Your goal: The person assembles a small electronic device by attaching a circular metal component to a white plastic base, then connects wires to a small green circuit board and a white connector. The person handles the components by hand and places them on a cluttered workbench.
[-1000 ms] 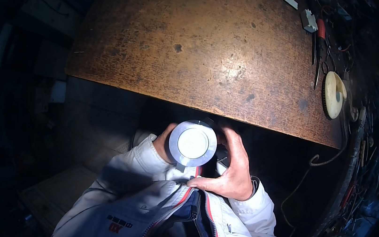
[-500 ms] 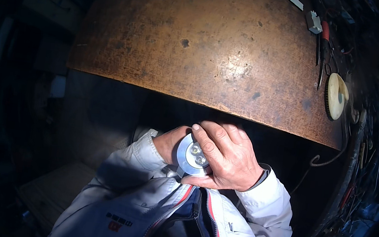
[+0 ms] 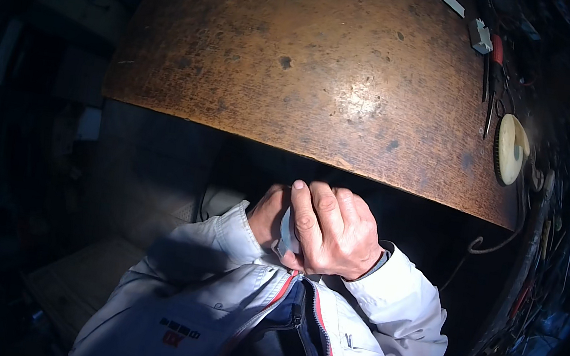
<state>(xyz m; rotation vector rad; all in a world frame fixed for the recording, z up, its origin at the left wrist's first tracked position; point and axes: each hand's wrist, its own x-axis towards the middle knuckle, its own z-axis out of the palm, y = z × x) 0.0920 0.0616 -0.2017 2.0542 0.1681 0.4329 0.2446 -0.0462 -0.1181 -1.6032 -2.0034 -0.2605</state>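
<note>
Close to my chest, just below the table's front edge, both hands are on a small round LED spotlight (image 3: 286,231) with a silvery rim. My right hand (image 3: 336,233) is closed over its face, fingers curled across it, so the lamps are covered now. My left hand (image 3: 267,215) grips it from the far left side; its fingers are mostly hidden behind the light and the right hand. Only a sliver of the metal rim shows between the two hands.
A worn brown wooden table (image 3: 252,96) lies ahead. Along its right side are a red-handled screwdriver (image 3: 497,55), a small white block (image 3: 481,36), a white strip (image 3: 453,4) and a cream oval brush (image 3: 510,150). Beside the table hangs a bent wire (image 3: 490,249); clutter lies farther right.
The spotlight has turned so its lamp face no longer shows. My right hand has rolled over it and shifted slightly left; my left hand has moved a little right.
</note>
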